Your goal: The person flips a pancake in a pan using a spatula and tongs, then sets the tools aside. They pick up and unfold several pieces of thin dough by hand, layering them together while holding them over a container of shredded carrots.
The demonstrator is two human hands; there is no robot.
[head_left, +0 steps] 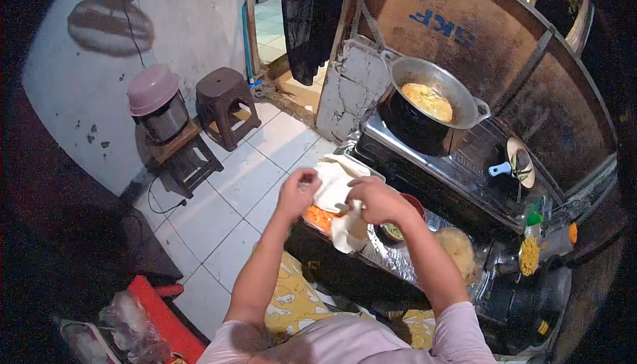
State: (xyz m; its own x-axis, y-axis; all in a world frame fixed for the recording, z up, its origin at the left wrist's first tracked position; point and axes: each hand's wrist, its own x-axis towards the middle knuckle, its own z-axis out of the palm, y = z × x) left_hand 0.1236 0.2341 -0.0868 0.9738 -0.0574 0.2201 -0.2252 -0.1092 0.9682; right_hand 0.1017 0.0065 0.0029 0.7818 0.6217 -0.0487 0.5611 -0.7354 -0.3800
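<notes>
Thin, pale, floppy wrapper sheets (330, 188) are between my two hands, over a tray with chopped orange food (320, 218). My left hand (296, 195) has its fingers curled at the left edge of the sheets; the exact contact is hard to make out. From the other side my right hand (379, 203) pinches a sheet with bent fingers. A loose pale flap (349, 232) hangs below it over the tray. Close by my right forearm, partly hidden, stands a bowl with green food (393, 231).
A metal wok (471, 108) with yellowish food frying (428, 102) sits on the stove (458, 158). To its right lies a plate with a blue-handled utensil (499, 169). A brown stool (225, 105) and a pot under a pink basin (154, 90) stand left.
</notes>
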